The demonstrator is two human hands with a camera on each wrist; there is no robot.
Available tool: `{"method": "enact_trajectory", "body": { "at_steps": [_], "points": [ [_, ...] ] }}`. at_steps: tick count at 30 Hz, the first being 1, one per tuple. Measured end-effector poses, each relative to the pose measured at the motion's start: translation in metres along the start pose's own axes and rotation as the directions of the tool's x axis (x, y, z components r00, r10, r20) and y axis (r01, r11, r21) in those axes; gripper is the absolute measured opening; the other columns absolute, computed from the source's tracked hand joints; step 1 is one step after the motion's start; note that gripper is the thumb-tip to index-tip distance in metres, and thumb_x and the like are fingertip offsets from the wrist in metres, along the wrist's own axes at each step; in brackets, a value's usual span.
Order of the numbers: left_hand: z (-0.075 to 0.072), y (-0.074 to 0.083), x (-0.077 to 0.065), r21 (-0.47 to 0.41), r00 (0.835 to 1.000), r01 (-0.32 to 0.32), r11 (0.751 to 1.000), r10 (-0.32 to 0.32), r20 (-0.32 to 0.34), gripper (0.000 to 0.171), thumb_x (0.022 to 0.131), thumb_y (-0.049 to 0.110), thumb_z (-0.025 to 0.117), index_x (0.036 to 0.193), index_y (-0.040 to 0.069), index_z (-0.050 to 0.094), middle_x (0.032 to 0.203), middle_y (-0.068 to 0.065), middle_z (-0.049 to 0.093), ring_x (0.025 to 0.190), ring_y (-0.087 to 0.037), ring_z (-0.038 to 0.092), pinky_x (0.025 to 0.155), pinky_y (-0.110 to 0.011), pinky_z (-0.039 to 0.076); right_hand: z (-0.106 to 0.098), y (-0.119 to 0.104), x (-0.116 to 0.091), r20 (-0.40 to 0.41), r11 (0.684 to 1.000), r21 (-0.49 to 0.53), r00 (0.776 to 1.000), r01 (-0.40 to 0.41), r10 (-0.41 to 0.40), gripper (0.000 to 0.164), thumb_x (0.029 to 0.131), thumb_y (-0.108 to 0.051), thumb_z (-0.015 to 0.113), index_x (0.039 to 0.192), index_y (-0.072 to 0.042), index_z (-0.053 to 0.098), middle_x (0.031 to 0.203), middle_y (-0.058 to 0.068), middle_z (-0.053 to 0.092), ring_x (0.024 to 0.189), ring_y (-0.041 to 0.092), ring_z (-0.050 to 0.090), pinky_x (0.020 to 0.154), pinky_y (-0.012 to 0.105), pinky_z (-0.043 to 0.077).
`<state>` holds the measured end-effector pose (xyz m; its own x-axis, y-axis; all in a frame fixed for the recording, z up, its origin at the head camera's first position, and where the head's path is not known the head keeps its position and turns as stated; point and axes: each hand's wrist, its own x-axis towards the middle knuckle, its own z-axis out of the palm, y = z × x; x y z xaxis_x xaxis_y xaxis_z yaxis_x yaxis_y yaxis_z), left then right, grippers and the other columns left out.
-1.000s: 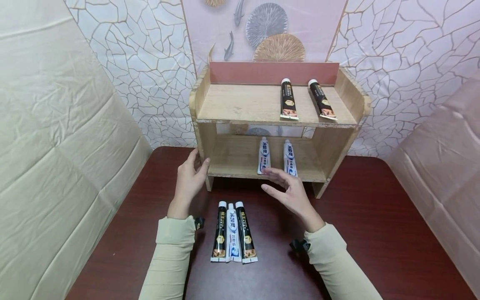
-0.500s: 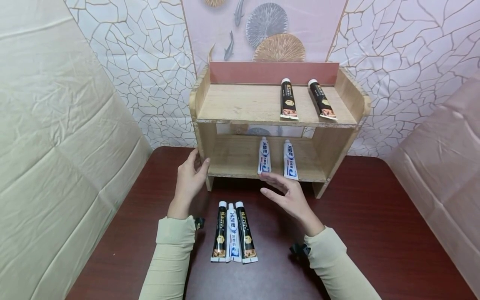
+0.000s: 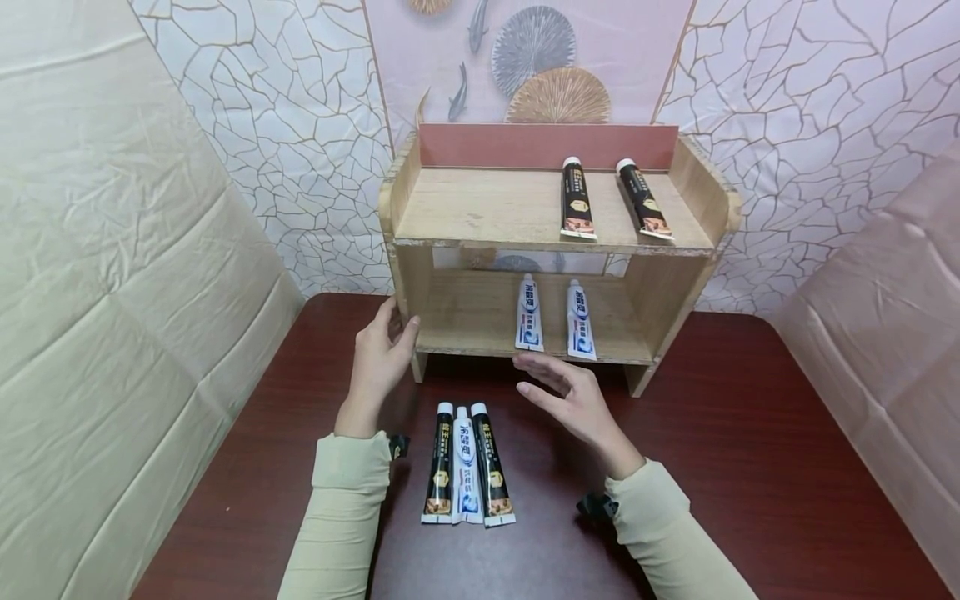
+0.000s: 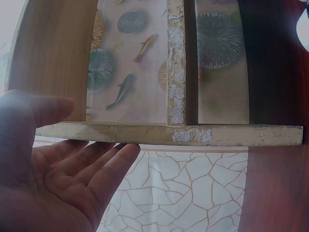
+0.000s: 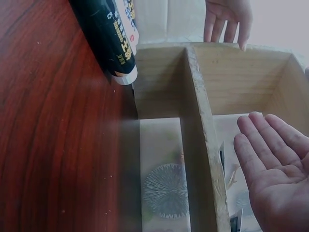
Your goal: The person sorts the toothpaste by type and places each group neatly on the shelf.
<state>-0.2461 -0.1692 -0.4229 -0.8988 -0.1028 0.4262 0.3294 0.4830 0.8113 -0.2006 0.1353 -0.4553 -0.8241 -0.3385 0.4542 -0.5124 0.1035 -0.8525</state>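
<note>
A two-tier wooden shelf stands on the table. My left hand holds its left side panel, thumb on the inner face and fingers on the outer, as the left wrist view also shows. My right hand, fingers extended and nothing in it, hovers just in front of the lower board. Behind it, a white toothpaste tube and another white tube lie on the lower board. On the upper board lie a black toothpaste tube and a second black tube.
On the table before the shelf, a white toothpaste tube lies between a left black tube and a right black tube. The dark red table has patterned cloth behind it and a pale padded wall on the left.
My right hand has drawn back slightly toward me from the lower board, uncovering the bottom ends of the white tubes. The left hand and all the tubes have stayed put.
</note>
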Motion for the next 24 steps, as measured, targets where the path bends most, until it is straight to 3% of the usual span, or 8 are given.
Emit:
{"method": "enact_trajectory", "body": {
  "at_steps": [3, 10, 17, 24],
  "points": [
    [0.0001, 0.0011, -0.0004, 0.000, 1.000, 0.002, 1.000, -0.002, 0.001, 0.048, 0.099, 0.024, 0.064, 0.143, 0.009, 0.054, 0.132, -0.016, 0.064, 0.119, -0.025, 0.063, 0.096, -0.031, 0.056, 0.0005, 0.0020, -0.0016, -0.002, 1.000, 0.005, 1.000, -0.003, 0.003, 0.040, 0.093, -0.006, 0.073, 0.131, -0.001, 0.063, 0.126, 0.019, 0.066, 0.118, 0.038, 0.062, 0.102, 0.032, 0.053],
    [-0.0002, 0.0014, -0.0012, 0.003, 1.000, -0.002, 1.000, 0.002, -0.003, 0.047, 0.099, 0.025, 0.064, 0.143, 0.008, 0.054, 0.131, -0.015, 0.064, 0.119, -0.026, 0.064, 0.096, -0.031, 0.056, 0.0026, 0.0011, -0.0028, -0.005, 0.999, 0.030, 1.000, -0.013, 0.013, 0.038, 0.093, -0.005, 0.072, 0.130, 0.000, 0.063, 0.126, 0.017, 0.067, 0.119, 0.036, 0.063, 0.100, 0.050, 0.052],
    [0.0004, 0.0006, -0.0008, -0.005, 1.000, -0.009, 1.000, 0.009, -0.001, 0.048, 0.099, 0.024, 0.064, 0.143, 0.007, 0.053, 0.132, -0.017, 0.064, 0.119, -0.027, 0.063, 0.096, -0.032, 0.056, 0.0043, 0.0002, -0.0030, 0.006, 0.999, 0.032, 1.000, -0.007, 0.006, 0.038, 0.094, -0.007, 0.072, 0.130, 0.000, 0.063, 0.127, 0.018, 0.066, 0.119, 0.035, 0.062, 0.100, 0.031, 0.054],
    [0.0003, 0.0000, -0.0008, -0.005, 1.000, -0.007, 1.000, 0.007, -0.001, 0.047, 0.099, 0.025, 0.064, 0.142, 0.008, 0.054, 0.131, -0.016, 0.064, 0.119, -0.026, 0.063, 0.096, -0.032, 0.056, 0.0058, -0.0023, -0.0024, 0.015, 0.999, 0.038, 1.000, 0.006, -0.006, 0.038, 0.094, -0.005, 0.071, 0.130, 0.000, 0.063, 0.127, 0.017, 0.067, 0.119, 0.030, 0.063, 0.101, 0.031, 0.053]
  ]
}}
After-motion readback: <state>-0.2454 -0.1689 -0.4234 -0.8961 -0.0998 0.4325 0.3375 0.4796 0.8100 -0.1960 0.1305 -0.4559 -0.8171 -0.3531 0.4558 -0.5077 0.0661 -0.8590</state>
